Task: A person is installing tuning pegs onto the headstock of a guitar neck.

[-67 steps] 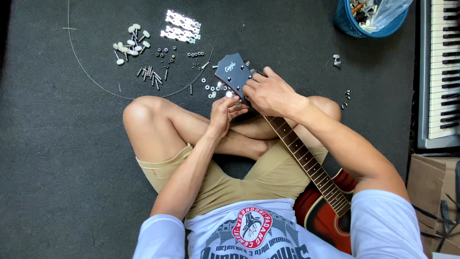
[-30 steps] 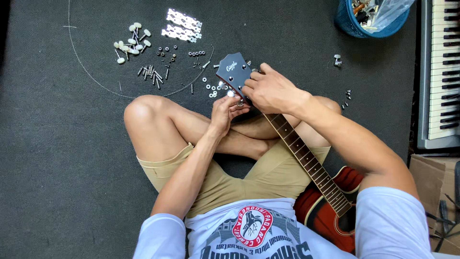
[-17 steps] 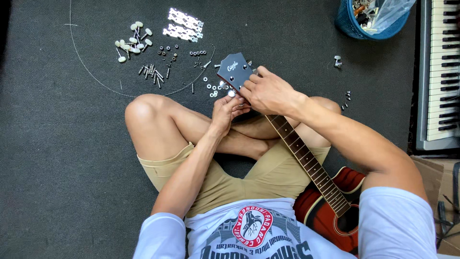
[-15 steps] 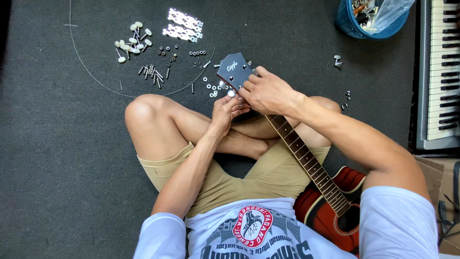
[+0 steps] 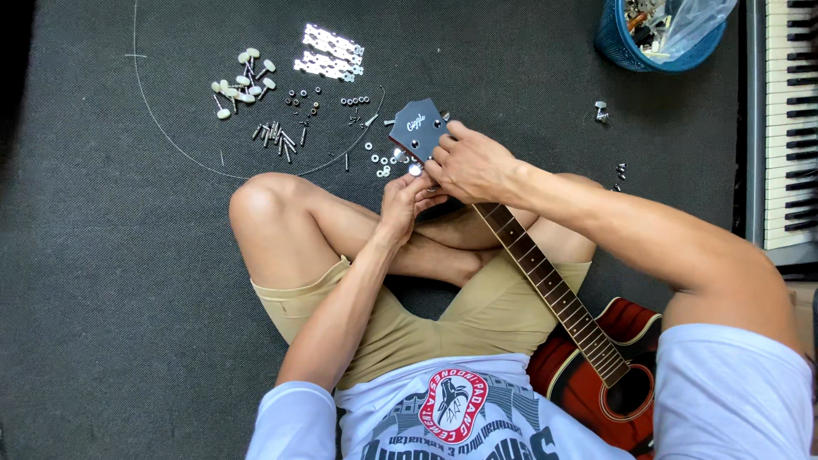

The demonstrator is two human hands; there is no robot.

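**A:** So at the bottom of the frame we've got our white printed T-shirt (image 5: 460, 413) and tan shorts (image 5: 400, 319), legs crossed on the dark, rough-textured carpet (image 5: 111, 281). The glossy red-and-black acoustic guitar (image 5: 596, 375) sits in our lap at lower right, its fretted neck running diagonally up toward the middle.

**B:** Yep, and our left arm comes up the centre, bent at the elbow. The left hand (image 5: 407, 194) sits just under the headstock (image 5: 419, 129), fingers curled, tips pinching what looks like a small shiny silver part at the headstock's lower edge. Too tiny for us to say exactly what it is.

**A:** Our right arm reaches in from the right edge, nearly straight. The right hand (image 5: 473, 166) lies over the top of the neck where it meets the headstock, fingers wrapped around it, so it's gripping the guitar there. The headstock itself is dark grey, flat, angular, sitting a bit above centre.

**B:** Further up, just left of the headstock, little washers (image 5: 383, 160) are scattered on the carpet. Then small dark screws (image 5: 277, 135), cream-knobbed tuning pegs (image 5: 243, 75) at upper left, and two shiny metal plates (image 5: 328, 53) beside them. A thin wire string (image 5: 170, 140) curves around that whole pile.

**A:** Top right there's a blue basket (image 5: 635, 53) with a plastic bag in it, and keyboard keys (image 5: 788, 119) down the right edge.
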